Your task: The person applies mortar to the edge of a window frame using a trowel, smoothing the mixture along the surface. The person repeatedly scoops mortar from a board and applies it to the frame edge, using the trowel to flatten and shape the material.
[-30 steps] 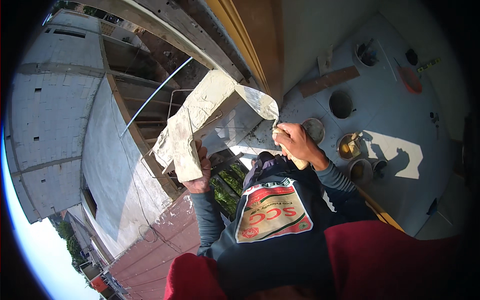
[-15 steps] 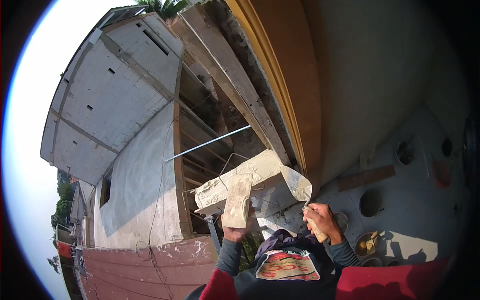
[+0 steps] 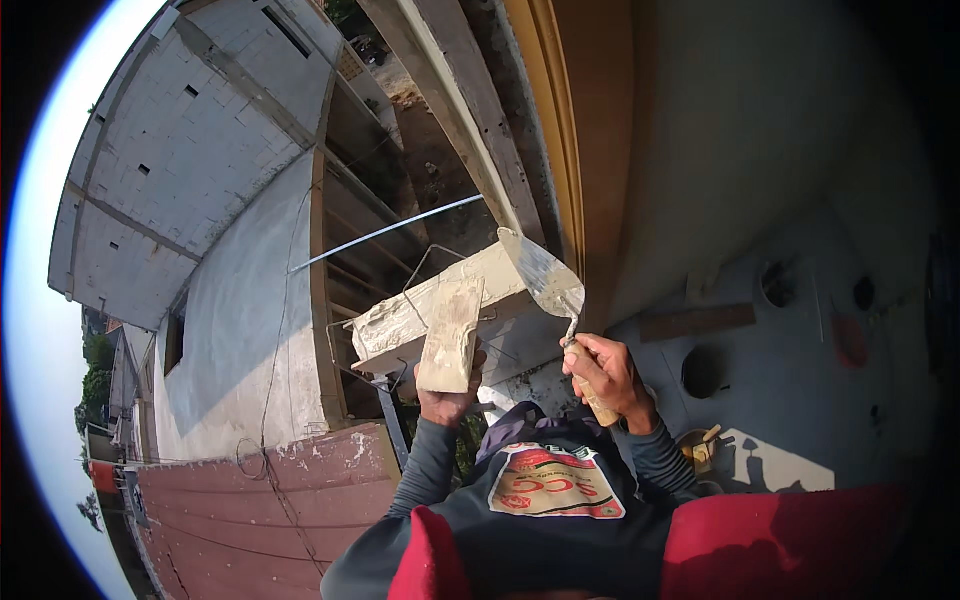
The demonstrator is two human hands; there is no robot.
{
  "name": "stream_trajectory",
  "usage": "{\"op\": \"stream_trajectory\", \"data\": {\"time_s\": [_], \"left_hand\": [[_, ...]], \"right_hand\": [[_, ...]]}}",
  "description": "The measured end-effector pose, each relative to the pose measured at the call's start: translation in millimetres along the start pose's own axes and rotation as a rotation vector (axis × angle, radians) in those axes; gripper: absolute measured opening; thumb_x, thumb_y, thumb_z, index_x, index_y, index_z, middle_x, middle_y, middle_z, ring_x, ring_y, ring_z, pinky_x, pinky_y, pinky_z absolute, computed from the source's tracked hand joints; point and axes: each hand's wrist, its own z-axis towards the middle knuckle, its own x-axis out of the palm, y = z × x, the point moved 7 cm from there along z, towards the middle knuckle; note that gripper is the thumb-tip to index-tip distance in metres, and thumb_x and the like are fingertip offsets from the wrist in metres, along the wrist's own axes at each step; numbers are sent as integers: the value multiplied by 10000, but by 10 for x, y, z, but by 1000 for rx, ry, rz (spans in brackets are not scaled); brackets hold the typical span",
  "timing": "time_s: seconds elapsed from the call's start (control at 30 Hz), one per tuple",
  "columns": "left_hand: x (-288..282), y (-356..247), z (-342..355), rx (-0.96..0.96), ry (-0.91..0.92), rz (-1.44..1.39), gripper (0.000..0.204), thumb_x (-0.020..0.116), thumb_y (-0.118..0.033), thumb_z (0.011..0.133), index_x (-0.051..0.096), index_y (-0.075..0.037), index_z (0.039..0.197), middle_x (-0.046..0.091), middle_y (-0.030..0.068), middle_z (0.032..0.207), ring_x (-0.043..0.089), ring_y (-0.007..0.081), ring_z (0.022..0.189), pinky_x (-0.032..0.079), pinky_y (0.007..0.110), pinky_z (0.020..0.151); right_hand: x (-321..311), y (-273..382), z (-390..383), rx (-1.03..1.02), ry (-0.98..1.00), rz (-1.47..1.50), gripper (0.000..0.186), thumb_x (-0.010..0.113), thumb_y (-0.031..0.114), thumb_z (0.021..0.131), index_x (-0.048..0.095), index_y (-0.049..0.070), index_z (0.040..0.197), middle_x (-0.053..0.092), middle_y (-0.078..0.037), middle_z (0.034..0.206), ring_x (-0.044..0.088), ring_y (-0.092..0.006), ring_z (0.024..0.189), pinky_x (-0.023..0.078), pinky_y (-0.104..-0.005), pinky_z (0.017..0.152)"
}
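My left hand (image 3: 452,402) is closed beneath a flat rectangular plastering float (image 3: 452,335), whose face carries pale mortar. Behind that float runs a narrow ledge (image 3: 400,322) coated in wet, cream-coloured mortar, and bent wire clamps (image 3: 432,250) stand around it. In my right hand (image 3: 615,380) is a trowel, gripped by its wooden handle (image 3: 592,388). Its pointed metal blade (image 3: 545,278), smeared with mortar, reaches up and left to the ledge's right end. From this view I cannot tell whether the blade touches the ledge.
A long timber board (image 3: 470,110) runs beside a yellow-orange edge trim (image 3: 556,130). On the floor at right are a dark bucket (image 3: 705,372), a plank (image 3: 697,321) and another round container (image 3: 777,284). A thin pale pole (image 3: 390,232) spans towards the neighbouring block building (image 3: 200,130).
My view has shifted, so the surroundings sit further left and up. The trowel has moved forward and left, bringing its blade over the ledge's right end. Both hands keep their holds.
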Motion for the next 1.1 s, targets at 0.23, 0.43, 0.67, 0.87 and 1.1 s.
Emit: {"op": "stream_trajectory", "data": {"time_s": [0.23, 0.43, 0.67, 0.87, 1.1], "left_hand": [[203, 121, 187, -258, 102, -451, 317, 553, -153, 923, 574, 28, 1182, 598, 141, 1034, 549, 208, 849, 508, 311, 637], [518, -149, 313, -339, 199, -598, 268, 597, -41, 846, 561, 58, 1092, 523, 75, 913, 499, 159, 762, 490, 269, 619], [513, -524, 390, -326, 274, -477, 251, 587, -40, 896, 503, 46, 1116, 425, 69, 950, 431, 146, 745, 424, 284, 611], [120, -419, 457, -378, 396, -364, 464, 557, -255, 948, 504, 22, 1317, 564, 172, 1182, 525, 247, 921, 505, 348, 731], [-16, -237, 481, -455, 411, -364, 581, 539, -354, 904, 503, -40, 1391, 577, 191, 1332, 584, 389, 1101, 544, 456, 835]], "right_hand": [[444, -172, -43, -646, -185, -859, 340, 704, 55, 774, 649, -26, 1100, 618, -163, 875, 653, -373, 694, 537, -424, 583], [546, -260, -227, -577, -281, -946, 347, 703, 58, 788, 652, -17, 1123, 609, -150, 837, 654, -346, 672, 524, -411, 557], [315, -443, -502, -416, -476, -806, 309, 700, 90, 860, 619, -78, 1106, 657, -201, 851, 650, -385, 693, 514, -404, 643], [106, -699, -489, 26, -640, -375, 274, 634, 184, 947, 607, -22, 1125, 575, -40, 658, 558, -91, 537, 442, -274, 500], [94, -747, -322, 51, -652, -355, 253, 633, 222, 955, 603, -13, 1045, 577, -44, 662, 567, -109, 532, 453, -278, 478]]}}
